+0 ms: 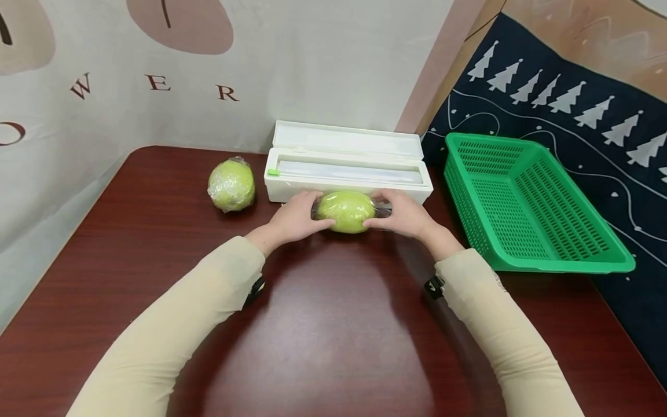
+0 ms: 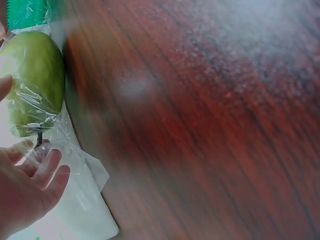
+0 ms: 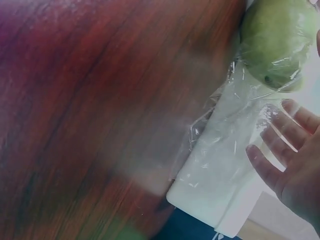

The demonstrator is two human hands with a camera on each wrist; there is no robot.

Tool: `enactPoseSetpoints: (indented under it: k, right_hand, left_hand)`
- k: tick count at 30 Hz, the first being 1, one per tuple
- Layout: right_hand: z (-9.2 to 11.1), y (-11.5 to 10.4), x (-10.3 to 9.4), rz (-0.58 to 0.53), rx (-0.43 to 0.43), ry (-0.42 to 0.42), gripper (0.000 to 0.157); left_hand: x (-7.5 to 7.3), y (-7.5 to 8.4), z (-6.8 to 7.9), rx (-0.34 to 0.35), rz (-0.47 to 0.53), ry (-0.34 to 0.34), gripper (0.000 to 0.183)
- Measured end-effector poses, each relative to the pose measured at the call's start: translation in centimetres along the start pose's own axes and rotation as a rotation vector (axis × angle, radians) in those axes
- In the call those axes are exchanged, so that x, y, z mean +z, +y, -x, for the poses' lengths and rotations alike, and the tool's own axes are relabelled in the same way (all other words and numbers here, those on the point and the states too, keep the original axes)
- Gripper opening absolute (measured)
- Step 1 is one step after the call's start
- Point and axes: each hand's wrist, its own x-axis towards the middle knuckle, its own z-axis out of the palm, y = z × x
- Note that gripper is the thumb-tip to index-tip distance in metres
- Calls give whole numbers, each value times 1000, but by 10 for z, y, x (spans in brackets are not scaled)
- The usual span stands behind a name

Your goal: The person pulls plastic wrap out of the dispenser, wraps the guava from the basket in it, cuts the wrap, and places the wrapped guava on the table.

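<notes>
A green pear [image 1: 346,212] lies on its side between my two hands, with clear cling film [image 3: 215,125] draped over it and spreading loose past both ends. My left hand [image 1: 295,216] holds the left end, its thumb on the skin and its fingers in the film by the dark stem [image 2: 39,137]. At the other end my right hand [image 1: 403,215] has its thumb on the pear, with fingers spread behind the film. Just behind stands a white cling film dispenser [image 1: 348,190], lid raised, a green slider at its left. A second film-wrapped pear [image 1: 231,185] sits to the left.
A green plastic basket [image 1: 539,266] stands on the right of the dark red wooden table [image 1: 318,347]. Behind the table hangs a pale printed cloth [image 1: 333,63]. On the right, a dark blue cloth with white trees [image 1: 568,98] lies beyond the basket.
</notes>
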Motion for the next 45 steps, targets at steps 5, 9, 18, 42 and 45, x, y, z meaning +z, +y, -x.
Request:
enactPoseSetpoints:
  k: [5,9,18,42,45]
  right_hand:
    - [3,-4,-2,21,-18,18,62]
    - [7,-10,-3,57,-28,42,68]
    - [9,-18,-1,146,-67,65,77]
    - [14,-37,-13,104,-27,91,70]
    - [7,-46,-14,69,-34,96,67]
  left_hand:
    - [-1,1,3,8,-15,0,76]
    - [0,0,5,6,-19,8,78]
    - [-3,3,8,-4,-5,85,71]
    - [-17,-39,-3,-241,245,544,88]
    - [-19,-43,-2,-228,248,497,83]
